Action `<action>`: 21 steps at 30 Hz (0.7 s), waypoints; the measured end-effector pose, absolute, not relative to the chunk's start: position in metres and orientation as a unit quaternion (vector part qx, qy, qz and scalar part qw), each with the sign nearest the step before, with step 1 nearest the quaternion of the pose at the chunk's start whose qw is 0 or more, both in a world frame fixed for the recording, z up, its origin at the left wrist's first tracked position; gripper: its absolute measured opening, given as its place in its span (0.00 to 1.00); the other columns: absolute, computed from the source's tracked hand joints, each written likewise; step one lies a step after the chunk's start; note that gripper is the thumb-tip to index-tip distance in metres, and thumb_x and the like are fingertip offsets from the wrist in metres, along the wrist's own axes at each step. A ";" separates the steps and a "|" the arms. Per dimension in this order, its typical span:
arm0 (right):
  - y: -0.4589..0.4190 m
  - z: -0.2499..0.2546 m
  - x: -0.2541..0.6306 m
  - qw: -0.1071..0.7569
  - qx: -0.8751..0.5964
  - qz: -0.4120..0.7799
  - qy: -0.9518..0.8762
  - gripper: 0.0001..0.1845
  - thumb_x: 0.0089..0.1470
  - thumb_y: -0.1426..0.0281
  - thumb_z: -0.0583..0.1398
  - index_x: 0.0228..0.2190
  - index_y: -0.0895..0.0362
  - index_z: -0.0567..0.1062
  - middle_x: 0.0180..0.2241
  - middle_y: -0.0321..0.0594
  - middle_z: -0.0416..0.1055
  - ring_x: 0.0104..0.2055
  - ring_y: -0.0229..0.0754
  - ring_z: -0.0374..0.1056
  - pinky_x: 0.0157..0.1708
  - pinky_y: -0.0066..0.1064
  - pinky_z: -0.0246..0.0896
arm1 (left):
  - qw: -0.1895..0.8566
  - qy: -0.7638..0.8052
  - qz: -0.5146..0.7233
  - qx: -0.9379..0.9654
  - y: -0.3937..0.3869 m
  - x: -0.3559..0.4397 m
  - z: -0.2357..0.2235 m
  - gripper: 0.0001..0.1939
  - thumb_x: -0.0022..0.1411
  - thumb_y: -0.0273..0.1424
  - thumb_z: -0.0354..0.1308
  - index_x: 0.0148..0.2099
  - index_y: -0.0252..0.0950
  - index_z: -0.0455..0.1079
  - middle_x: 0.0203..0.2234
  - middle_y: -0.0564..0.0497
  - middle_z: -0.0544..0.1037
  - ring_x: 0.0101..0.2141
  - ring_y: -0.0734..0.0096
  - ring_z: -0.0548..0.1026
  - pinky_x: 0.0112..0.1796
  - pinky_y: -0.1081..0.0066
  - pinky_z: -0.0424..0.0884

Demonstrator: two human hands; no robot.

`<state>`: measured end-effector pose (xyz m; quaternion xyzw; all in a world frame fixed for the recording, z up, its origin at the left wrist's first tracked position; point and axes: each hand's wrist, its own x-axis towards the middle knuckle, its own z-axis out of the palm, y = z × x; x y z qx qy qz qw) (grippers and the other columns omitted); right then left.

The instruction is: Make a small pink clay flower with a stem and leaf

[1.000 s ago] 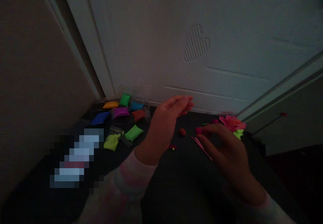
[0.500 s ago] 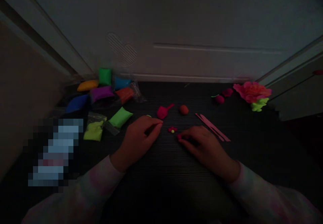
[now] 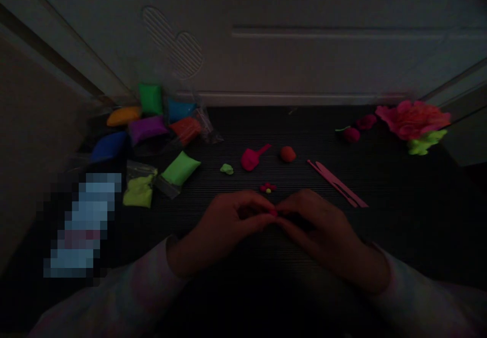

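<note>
Between the fingertips of both hands is a small piece of pink clay [image 3: 273,212]. My left hand [image 3: 232,221] pinches it from the left, and my right hand [image 3: 319,226] pinches it from the right; the fingers cover much of it. Just beyond the fingertips lies a small clay flower [image 3: 268,188] with pink petals and a yellow dot. Farther back are a pink clay lump [image 3: 250,160] with a thin strip sticking out, a light green clay bit [image 3: 227,169] and an orange clay ball [image 3: 288,154].
Bagged clay packs, among them a green pack [image 3: 180,169] and a purple pack [image 3: 147,130], lie at the left near a blurred-out bright rectangle [image 3: 85,221]. Pink modelling tools [image 3: 337,183] rest to the right. A pink clay flower [image 3: 414,120] stands at the back right, before a white panel [image 3: 304,64].
My left hand has moved right and toward me, meeting my right hand at the pink clay piece. This uncovers the light green bit. The view has also shifted.
</note>
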<state>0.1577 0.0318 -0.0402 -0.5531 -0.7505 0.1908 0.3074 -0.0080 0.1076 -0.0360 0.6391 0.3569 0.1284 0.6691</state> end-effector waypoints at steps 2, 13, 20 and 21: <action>0.032 -0.039 0.159 0.309 -0.553 0.192 -0.749 0.06 0.50 0.73 0.56 0.33 0.57 0.68 0.29 0.37 0.70 0.32 0.35 0.65 0.32 0.28 0.60 | 0.693 0.339 0.132 0.623 0.108 -0.009 -0.037 0.07 0.50 0.30 0.58 0.35 0.38 0.71 0.29 0.57 0.76 0.28 0.82 0.72 0.31 0.82 0.67; 0.032 -0.035 0.157 0.334 -0.566 0.245 -0.712 0.06 0.50 0.72 0.55 0.33 0.57 0.69 0.30 0.38 0.70 0.33 0.34 0.66 0.33 0.27 0.62 | 0.542 0.334 0.185 0.749 0.106 -0.010 -0.032 0.07 0.52 0.28 0.56 0.36 0.38 0.72 0.31 0.56 0.77 0.32 0.78 0.73 0.36 0.78 0.68; 0.030 -0.033 0.161 0.302 -0.576 0.237 -0.722 0.07 0.51 0.70 0.54 0.35 0.56 0.69 0.32 0.37 0.70 0.35 0.35 0.65 0.35 0.29 0.62 | 0.441 0.286 0.214 0.823 0.107 -0.010 -0.038 0.07 0.53 0.29 0.55 0.36 0.38 0.71 0.30 0.55 0.76 0.32 0.77 0.72 0.35 0.77 0.68; 0.030 -0.033 0.164 0.292 -0.587 0.205 -0.727 0.08 0.51 0.69 0.55 0.35 0.56 0.69 0.33 0.38 0.70 0.36 0.36 0.65 0.37 0.30 0.61 | 0.419 0.278 0.222 0.835 0.107 -0.010 -0.040 0.06 0.53 0.29 0.55 0.36 0.38 0.70 0.30 0.55 0.76 0.32 0.77 0.72 0.35 0.77 0.67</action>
